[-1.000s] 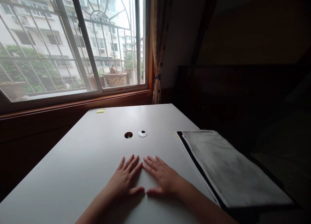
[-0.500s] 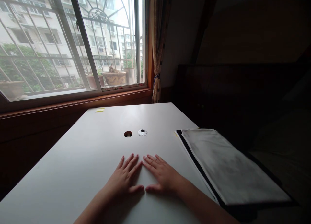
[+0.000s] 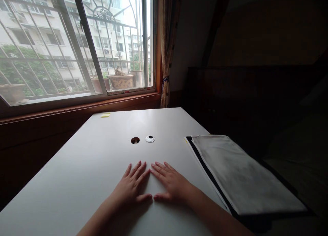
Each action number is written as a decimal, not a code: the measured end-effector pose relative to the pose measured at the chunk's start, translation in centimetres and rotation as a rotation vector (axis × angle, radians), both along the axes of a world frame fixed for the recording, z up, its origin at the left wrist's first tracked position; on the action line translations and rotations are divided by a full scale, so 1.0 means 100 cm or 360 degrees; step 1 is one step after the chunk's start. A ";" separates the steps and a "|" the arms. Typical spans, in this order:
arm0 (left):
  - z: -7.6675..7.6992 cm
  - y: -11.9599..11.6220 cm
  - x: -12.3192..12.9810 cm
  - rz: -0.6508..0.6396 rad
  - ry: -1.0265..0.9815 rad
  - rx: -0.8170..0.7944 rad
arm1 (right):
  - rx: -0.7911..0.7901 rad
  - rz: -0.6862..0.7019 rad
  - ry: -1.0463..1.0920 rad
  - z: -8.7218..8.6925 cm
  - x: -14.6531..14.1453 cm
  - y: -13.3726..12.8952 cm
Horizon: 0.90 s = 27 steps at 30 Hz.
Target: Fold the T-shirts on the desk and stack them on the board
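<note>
My left hand [image 3: 132,185] lies flat on the white table [image 3: 77,167], fingers spread and nothing in it. Beside it my right hand [image 3: 170,183] rests palm down in the same way, also holding nothing. The two thumb tips almost meet, and the index fingertips come close together. Beyond the fingertips is a round hole [image 3: 135,140] in the tabletop. Just right of that hole sits a small white disc with a dark opening [image 3: 150,139].
A folded grey-white cloth [image 3: 243,174] with a black layer beneath lies along the table's right side. A yellow slip [image 3: 105,115] is at the far left corner. Behind the table are a barred window [image 3: 77,48] and a tied curtain [image 3: 166,58].
</note>
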<state>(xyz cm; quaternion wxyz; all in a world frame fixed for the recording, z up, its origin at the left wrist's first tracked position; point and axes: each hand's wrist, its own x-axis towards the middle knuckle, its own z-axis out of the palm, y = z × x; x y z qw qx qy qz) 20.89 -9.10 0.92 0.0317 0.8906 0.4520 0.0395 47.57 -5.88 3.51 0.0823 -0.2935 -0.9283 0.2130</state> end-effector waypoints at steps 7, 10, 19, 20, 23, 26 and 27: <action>0.000 0.000 0.000 -0.0010 -0.0010 0.0044 | -0.0003 0.0003 0.0000 0.001 0.000 0.000; 0.001 0.000 0.001 -0.0013 -0.0012 0.0026 | -0.0010 0.0007 -0.0006 0.001 0.000 0.000; 0.003 -0.001 0.002 -0.0001 -0.0021 -0.0006 | -0.0004 0.0001 -0.0020 -0.001 0.001 0.000; 0.003 -0.001 0.002 0.0001 -0.0020 -0.0008 | -0.0002 0.0001 -0.0021 -0.001 0.001 0.000; 0.004 -0.001 0.002 0.0001 -0.0019 -0.0013 | -0.0003 0.0008 -0.0026 -0.002 0.000 0.001; 0.003 0.000 0.001 -0.0003 -0.0022 -0.0011 | -0.0003 0.0007 -0.0023 -0.001 0.000 0.001; 0.002 0.000 0.001 -0.0004 -0.0025 -0.0007 | -0.0001 0.0004 -0.0020 -0.001 0.000 0.001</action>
